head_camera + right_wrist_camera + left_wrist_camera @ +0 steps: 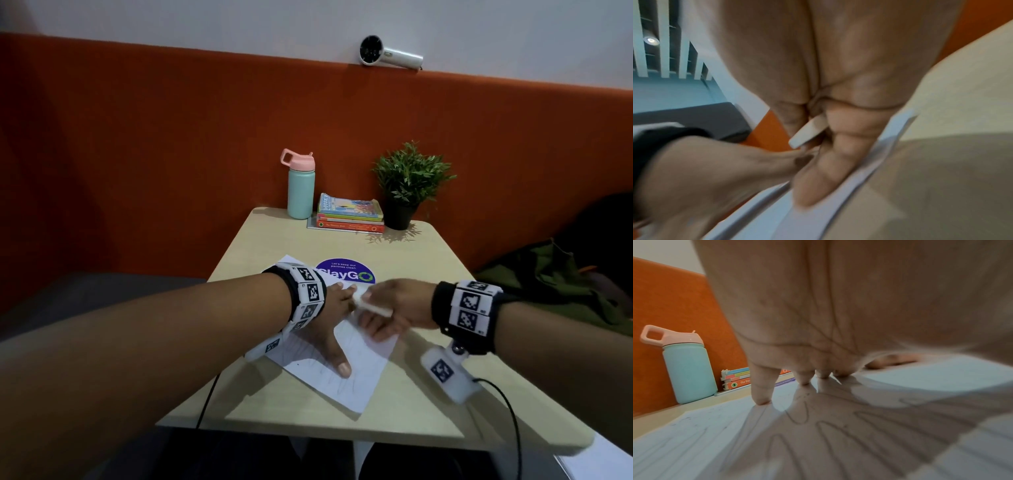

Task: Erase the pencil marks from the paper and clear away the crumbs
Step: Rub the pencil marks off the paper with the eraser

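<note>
I sit in an office pantry booth: orange padded wall [171, 154], small table [428, 274] with "keep our pantries clean" sticker [346, 270]

I see dim, warm indoor light from overhead, soft shadow of my left hand [838, 305] across the paper [838, 443], right hand [394, 308] motion-blurred, both wrist views smeared and out of focus close up, wide-angle bending at the edges

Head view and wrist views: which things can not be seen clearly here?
- Eraser: mostly covered by the right hand, and blurred, in head and right wrist views.
- Paper under the left hand: marks hidden.
- Crumbs: too small in every view.
</note>
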The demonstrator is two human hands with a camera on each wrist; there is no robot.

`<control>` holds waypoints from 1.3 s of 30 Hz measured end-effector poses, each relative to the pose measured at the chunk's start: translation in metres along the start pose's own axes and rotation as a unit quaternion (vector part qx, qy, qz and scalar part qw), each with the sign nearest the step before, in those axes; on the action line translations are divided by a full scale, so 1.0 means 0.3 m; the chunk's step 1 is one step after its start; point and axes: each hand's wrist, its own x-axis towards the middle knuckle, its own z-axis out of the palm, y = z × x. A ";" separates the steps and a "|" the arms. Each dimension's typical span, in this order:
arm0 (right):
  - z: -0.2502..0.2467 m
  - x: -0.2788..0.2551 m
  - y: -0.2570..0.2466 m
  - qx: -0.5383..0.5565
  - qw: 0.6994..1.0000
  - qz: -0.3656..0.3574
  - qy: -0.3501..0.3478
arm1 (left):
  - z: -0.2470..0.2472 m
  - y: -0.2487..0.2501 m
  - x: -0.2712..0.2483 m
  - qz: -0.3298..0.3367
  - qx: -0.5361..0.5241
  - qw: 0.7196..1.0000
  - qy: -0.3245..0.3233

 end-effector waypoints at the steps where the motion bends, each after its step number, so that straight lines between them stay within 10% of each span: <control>1: -0.030 0.013 -0.006 -0.051 0.996 -0.023 0.071 | 0.000 0.002 -0.005 -0.002 0.004 1.000 0.001; 4: -0.095 0.023 -0.040 -0.099 0.976 -0.062 0.184 | 0.013 -0.014 -0.018 0.003 0.005 1.000 0.000; 11: -0.004 -0.005 -0.058 -0.584 0.805 -0.076 0.068 | 0.026 -0.054 -0.005 -0.013 0.001 1.000 -0.016; 39: 0.153 -0.060 -0.125 -0.595 0.798 -0.081 -0.052 | 0.036 -0.042 -0.002 0.002 0.019 1.000 0.013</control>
